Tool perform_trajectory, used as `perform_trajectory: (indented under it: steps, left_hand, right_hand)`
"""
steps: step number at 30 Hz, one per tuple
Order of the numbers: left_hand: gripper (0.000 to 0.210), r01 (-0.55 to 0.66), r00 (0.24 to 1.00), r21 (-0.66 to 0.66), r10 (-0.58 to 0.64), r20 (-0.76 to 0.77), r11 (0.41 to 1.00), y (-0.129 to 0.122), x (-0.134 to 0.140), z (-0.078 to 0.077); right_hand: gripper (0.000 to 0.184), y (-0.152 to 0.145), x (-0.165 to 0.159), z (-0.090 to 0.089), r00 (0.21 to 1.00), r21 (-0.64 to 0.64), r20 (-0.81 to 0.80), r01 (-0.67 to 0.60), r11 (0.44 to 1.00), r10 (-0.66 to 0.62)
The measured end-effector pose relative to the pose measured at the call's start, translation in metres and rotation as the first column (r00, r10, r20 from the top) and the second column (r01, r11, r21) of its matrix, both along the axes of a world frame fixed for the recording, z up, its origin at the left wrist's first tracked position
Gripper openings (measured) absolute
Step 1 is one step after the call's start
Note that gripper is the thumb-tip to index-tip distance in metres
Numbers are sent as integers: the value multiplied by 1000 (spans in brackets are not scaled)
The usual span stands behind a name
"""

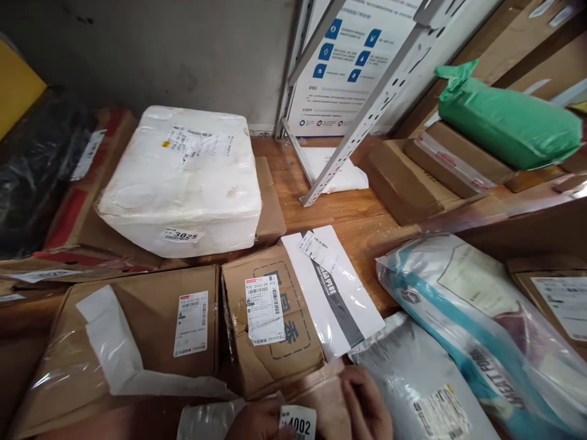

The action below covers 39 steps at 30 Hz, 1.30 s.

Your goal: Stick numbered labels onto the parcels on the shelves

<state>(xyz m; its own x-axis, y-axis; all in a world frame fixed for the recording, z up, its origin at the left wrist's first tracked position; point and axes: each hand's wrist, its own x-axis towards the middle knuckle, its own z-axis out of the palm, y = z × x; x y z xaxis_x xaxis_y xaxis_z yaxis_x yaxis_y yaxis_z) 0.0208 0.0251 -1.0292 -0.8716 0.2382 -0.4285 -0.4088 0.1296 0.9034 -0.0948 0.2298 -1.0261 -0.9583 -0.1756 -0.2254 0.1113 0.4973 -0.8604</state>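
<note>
Low in the frame, my left hand [255, 420] pinches a white label [299, 420] printed 4002, close against a small brown paper package [323, 396]. My right hand [365, 404] has its fingers curled round the right side of that package. A long white paper strip [123, 360] lies bent over a cardboard box [156, 324] at left and runs towards my left hand. Clear plastic [208, 420] shows beside that hand. Just beyond the package sits a carton [293, 333] with a shipping label. The lower parts of both hands are cut off by the frame edge.
A white wrapped box [183, 177] marked 3025 stands behind at left. A flat white parcel [337, 293], a grey bag [422, 373] and a clear-wrapped bag [477, 305] lie to the right. A metal shelf post [362, 116] rises behind, near a green parcel [509, 119] on boxes.
</note>
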Motion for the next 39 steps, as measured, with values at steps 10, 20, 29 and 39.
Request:
perform_trajectory:
  steps: [10, 20, 29, 39]
  left_hand:
    - [57, -506, 806, 251, 349, 477, 825, 23, -15, 33]
    - [72, -516, 756, 200, 333, 564, 833, 23, -14, 44]
    - [56, -495, 738, 8, 416, 532, 869, 30, 8, 19]
    - [34, 27, 888, -279, 106, 447, 960, -1, 71, 23]
  right_hand:
    - [36, -47, 10, 37, 818, -260, 505, -163, 952, 277]
    - [40, -47, 13, 43, 718, -297, 656, -36, 954, 232]
    - [33, -48, 33, 21, 775, -292, 562, -142, 946, 289]
    - [30, -53, 68, -52, 977, -261, 204, 3, 965, 52]
